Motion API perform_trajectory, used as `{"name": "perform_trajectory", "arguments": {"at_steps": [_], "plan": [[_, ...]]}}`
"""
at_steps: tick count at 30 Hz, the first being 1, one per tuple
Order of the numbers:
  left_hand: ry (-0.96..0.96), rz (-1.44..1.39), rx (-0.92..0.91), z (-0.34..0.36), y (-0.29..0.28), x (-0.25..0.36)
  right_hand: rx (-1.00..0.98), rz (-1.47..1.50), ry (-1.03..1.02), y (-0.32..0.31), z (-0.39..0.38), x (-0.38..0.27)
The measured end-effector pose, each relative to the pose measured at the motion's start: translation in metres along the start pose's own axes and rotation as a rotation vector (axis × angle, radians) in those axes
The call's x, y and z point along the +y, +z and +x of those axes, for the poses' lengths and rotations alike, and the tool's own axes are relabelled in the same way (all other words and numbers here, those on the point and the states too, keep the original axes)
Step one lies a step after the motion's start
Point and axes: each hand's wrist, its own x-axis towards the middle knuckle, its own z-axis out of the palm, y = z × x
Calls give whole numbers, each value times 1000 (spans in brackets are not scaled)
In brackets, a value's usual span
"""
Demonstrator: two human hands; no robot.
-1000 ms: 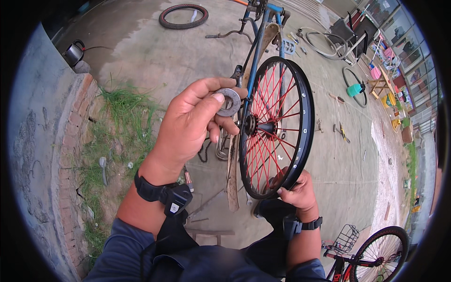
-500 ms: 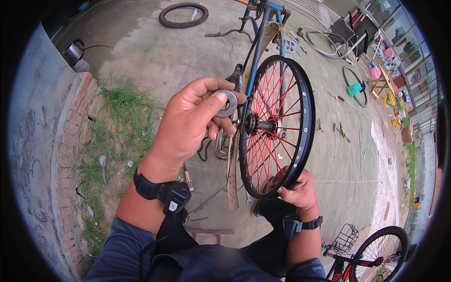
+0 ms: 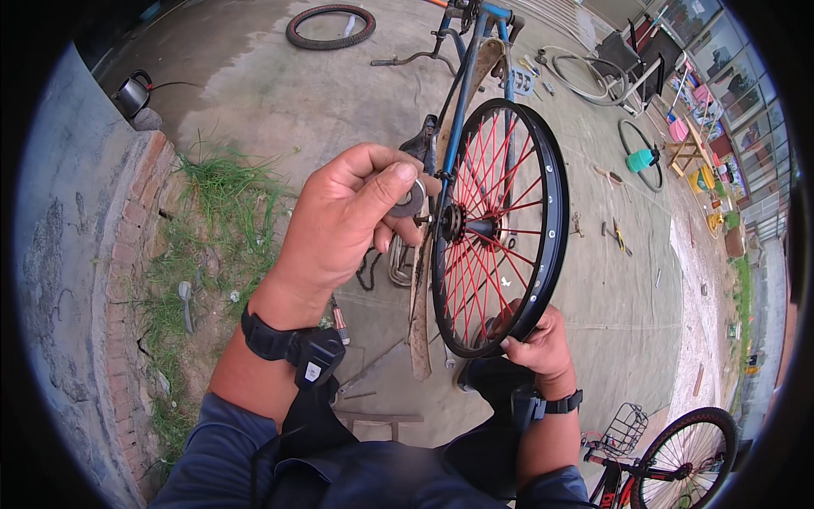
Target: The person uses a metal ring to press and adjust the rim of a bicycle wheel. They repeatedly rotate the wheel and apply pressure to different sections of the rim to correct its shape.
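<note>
Between the thumb and fingers of my left hand (image 3: 335,212) is a flat grey metal washer (image 3: 411,204). It is tilted and held just left of the threaded axle end (image 3: 425,220); whether they touch, I cannot tell. The axle belongs to a bicycle wheel (image 3: 554,225) with a black rim, red spokes and no tyre. My right hand (image 3: 539,346) is closed around the lower part of that rim. The wheel stands at the end of a blue bicycle frame (image 3: 459,136), beside a rusty mudguard (image 3: 420,339).
A loose tyre (image 3: 331,28) lies at the far left, and a kettle (image 3: 133,93) stands by the wall. Pliers (image 3: 621,238) and a spanner (image 3: 448,358) lie on the ground. Another bicycle (image 3: 678,471) is at the lower right. Grass (image 3: 225,187) grows along the brick edging.
My left hand has tilted the washer and brought it slightly lower, so the axle end shows more beside it. My right hand and the wheel have barely moved.
</note>
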Motion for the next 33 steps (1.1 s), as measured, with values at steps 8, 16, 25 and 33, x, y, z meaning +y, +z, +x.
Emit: {"name": "perform_trajectory", "arguments": {"at_steps": [8,16,25,33], "plan": [[-5,-51,-2,-1,1,3,3,0,11,-1,-1,1],[2,-48,0,-4,2,7,-8,9,9,1,1,-3],[-18,-5,7,-4,4,10,-11,18,5,0,0,0],[10,34,10,-5,3,7,-15,17,-3,0,0,0]]}}
